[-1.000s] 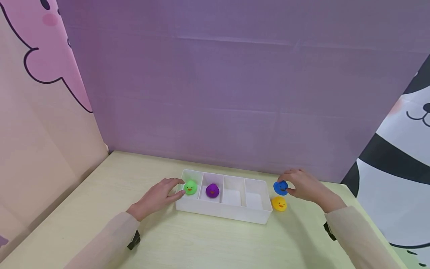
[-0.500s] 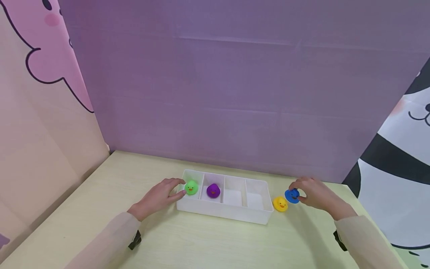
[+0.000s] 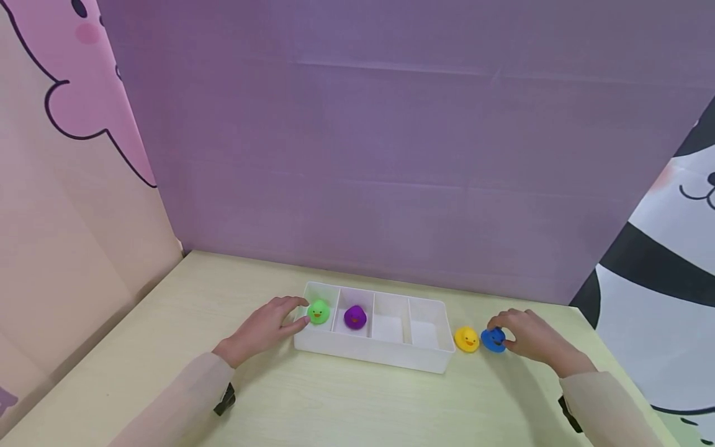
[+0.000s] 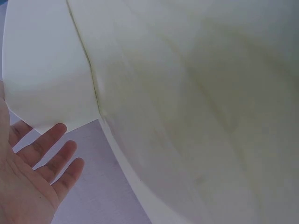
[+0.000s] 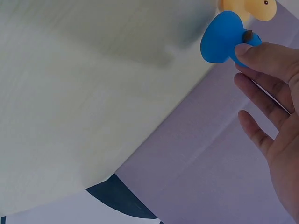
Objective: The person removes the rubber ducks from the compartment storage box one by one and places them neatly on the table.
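Observation:
My right hand point(image 3: 530, 340) pinches a blue rubber duck point(image 3: 493, 341) between thumb and index finger, low over the table to the right of a yellow rubber duck point(image 3: 466, 340). In the right wrist view the thumb presses the blue duck's point(image 5: 220, 39) head while the other fingers extend loosely. The white divided tray point(image 3: 374, 355) has a green duck point(image 3: 318, 312) in its leftmost compartment and a purple duck point(image 3: 355, 318) in the one beside it. My left hand point(image 3: 259, 329) rests at the tray's left end, thumb and index fingertip at the rim, fingers extended.
The pale wooden table point(image 3: 335, 403) runs back to a purple cloth backdrop point(image 3: 380, 155). Cartoon-printed panels point(image 3: 659, 298) stand at both sides. The yellow duck sits close beside the tray's right end.
My right hand has carried the blue duck from behind the yellow duck to its right side, moving rightward, nearer me and lower. The left hand and tray have stayed in place.

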`<act>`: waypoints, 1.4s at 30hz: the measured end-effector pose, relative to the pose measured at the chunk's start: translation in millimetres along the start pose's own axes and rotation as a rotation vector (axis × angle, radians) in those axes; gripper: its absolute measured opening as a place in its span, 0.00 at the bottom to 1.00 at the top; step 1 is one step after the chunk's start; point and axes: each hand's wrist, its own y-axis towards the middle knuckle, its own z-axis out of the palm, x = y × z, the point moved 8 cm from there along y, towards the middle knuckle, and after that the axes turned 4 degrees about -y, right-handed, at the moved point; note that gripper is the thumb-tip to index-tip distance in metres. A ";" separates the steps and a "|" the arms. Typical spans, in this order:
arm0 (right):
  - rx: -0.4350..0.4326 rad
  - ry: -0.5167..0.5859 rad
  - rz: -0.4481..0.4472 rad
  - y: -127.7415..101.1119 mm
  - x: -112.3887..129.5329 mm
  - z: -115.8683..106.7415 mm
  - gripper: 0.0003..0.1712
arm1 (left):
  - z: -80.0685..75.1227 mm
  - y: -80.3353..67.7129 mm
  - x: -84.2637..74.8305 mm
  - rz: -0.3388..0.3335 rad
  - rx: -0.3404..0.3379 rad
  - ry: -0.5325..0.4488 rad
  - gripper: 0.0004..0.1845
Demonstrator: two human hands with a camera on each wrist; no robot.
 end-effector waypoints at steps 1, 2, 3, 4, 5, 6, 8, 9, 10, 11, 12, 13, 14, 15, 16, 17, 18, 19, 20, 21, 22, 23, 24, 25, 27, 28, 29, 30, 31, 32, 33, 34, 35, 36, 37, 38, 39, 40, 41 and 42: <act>-0.004 -0.003 -0.004 -0.6 -0.1 1.1 0.18 | 0.2 0.1 0.2 -0.003 0.001 0.000 0.24; -0.006 -0.006 -0.008 -1.3 0.0 2.3 0.18 | 0.4 0.3 0.4 -0.005 0.003 -0.001 0.24; -0.007 -0.010 -0.011 -1.9 0.1 3.6 0.18 | 0.6 0.4 0.6 -0.008 0.005 -0.001 0.24; -0.008 -0.014 -0.013 -2.4 0.1 5.0 0.18 | 0.6 0.5 0.4 -0.004 0.006 -0.001 0.24; -0.007 -0.015 -0.013 -2.9 0.1 6.5 0.18 | 0.9 0.6 0.6 -0.007 0.010 -0.002 0.24; -0.004 -0.015 -0.010 -3.3 -0.1 8.1 0.19 | 1.1 0.8 0.5 -0.005 0.010 -0.002 0.24; 0.000 -0.009 -0.004 -4.0 -0.5 10.8 0.19 | 1.3 0.7 0.0 -0.001 0.012 -0.002 0.24; 0.000 -0.007 0.000 -4.3 -0.8 11.7 0.19 | 1.4 0.8 -0.2 0.000 0.011 -0.003 0.24; -0.001 -0.003 0.003 -4.6 -1.1 12.4 0.19 | 1.3 0.7 -0.5 0.003 0.008 -0.003 0.24; -0.001 0.002 0.007 -4.9 -1.5 12.9 0.19 | 1.2 0.6 -0.6 0.001 0.006 -0.004 0.24; -0.003 0.006 0.010 -5.2 -1.8 13.1 0.19 | 1.0 0.5 -0.8 0.000 0.005 -0.004 0.24; -0.005 0.010 0.012 -5.5 -2.1 13.2 0.19 | 0.6 0.2 -1.2 0.001 0.002 -0.005 0.24; -0.005 0.012 0.013 -5.8 -2.3 13.3 0.19 | 0.5 0.1 -1.1 0.000 0.001 -0.004 0.24; -0.004 0.015 0.015 -6.1 -2.7 13.5 0.19 | 0.5 0.1 -1.1 0.000 -0.001 -0.005 0.24; -0.002 0.019 0.017 -6.3 -3.0 13.9 0.19 | 0.3 -0.1 -1.3 0.002 -0.003 -0.002 0.24; 0.000 0.022 0.020 -6.5 -3.2 14.1 0.19 | 0.4 -0.1 -1.1 0.000 -0.002 -0.001 0.24; 0.000 0.025 0.021 -6.7 -3.5 14.4 0.19 | 0.5 -0.1 -1.2 0.000 -0.002 -0.001 0.24; 0.001 0.028 0.023 -6.9 -3.6 14.7 0.19 | 0.5 -0.2 -1.2 0.001 -0.002 0.000 0.25; 0.001 0.030 0.024 -7.0 -3.8 14.8 0.19 | 0.7 0.0 -1.0 0.000 -0.001 0.001 0.25; -0.001 0.030 0.024 -7.2 -3.9 14.8 0.19 | 0.5 -0.1 -1.3 0.001 -0.001 0.001 0.25; -0.004 0.030 0.024 -7.3 -4.1 14.8 0.19 | 0.3 -0.2 -1.6 0.001 0.000 -0.001 0.25; -0.008 0.028 0.022 -7.4 -4.3 14.7 0.19 | 0.4 -0.2 -1.6 -0.002 0.003 -0.002 0.25; -0.011 0.027 0.020 -7.5 -4.5 14.6 0.19 | 0.3 -0.2 -1.8 -0.002 0.005 -0.004 0.25; -0.014 0.027 0.018 -7.5 -4.7 14.6 0.19 | 0.2 -0.3 -2.0 -0.001 0.006 -0.004 0.25; -0.018 0.029 0.013 -7.5 -5.0 14.6 0.19 | 0.2 -0.4 -2.0 -0.003 0.009 -0.005 0.24; -0.017 0.030 0.013 -7.5 -5.3 14.6 0.19 | 0.2 -0.4 -2.1 -0.003 0.009 -0.004 0.24; -0.018 0.033 0.011 -7.5 -5.3 14.2 0.19 | 0.3 -0.3 -2.0 -0.003 0.010 -0.003 0.24; -0.017 0.036 0.011 -7.4 -5.5 13.8 0.20 | 0.4 -0.3 -1.9 -0.003 0.010 -0.004 0.24; -0.016 0.036 0.012 -7.4 -5.7 12.9 0.20 | 0.6 -0.2 -1.8 -0.004 0.011 -0.004 0.24; -0.016 0.035 0.012 -7.4 -5.8 11.8 0.20 | 0.8 0.0 -1.6 -0.006 0.012 -0.004 0.24; -0.018 0.032 0.013 -7.4 -6.0 10.3 0.19 | 0.9 0.1 -1.6 -0.007 0.013 -0.004 0.24; -0.021 0.028 0.013 -7.4 -6.0 8.3 0.19 | 0.9 0.0 -1.6 -0.008 0.015 -0.004 0.24; -0.024 0.023 0.013 -7.2 -6.0 6.4 0.19 | 1.1 0.1 -1.5 -0.008 0.015 -0.004 0.24; -0.027 0.019 0.014 -7.0 -6.0 4.1 0.19 | 1.2 0.2 -1.3 -0.010 0.016 -0.003 0.24; -0.033 0.015 0.013 -6.7 -5.9 1.7 0.19 | 1.0 0.1 -1.5 -0.009 0.016 -0.003 0.24; -0.036 0.015 0.011 -6.3 -5.7 -0.4 0.19 | 1.0 0.1 -1.6 -0.009 0.017 -0.003 0.24; -0.038 0.017 0.011 -5.8 -5.6 -2.2 0.19 | 0.7 0.0 -1.9 -0.009 0.018 -0.004 0.24; -0.037 0.019 0.011 -5.2 -5.4 -3.9 0.19 | 0.4 -0.1 -2.2 -0.009 0.017 -0.005 0.24; -0.038 0.018 0.011 -4.5 -5.3 -5.3 0.19 | 0.2 -0.1 -2.4 -0.008 0.016 -0.005 0.23; -0.040 0.021 0.010 -3.8 -4.8 -6.8 0.19 | 0.0 -0.2 -2.7 -0.009 0.018 -0.006 0.23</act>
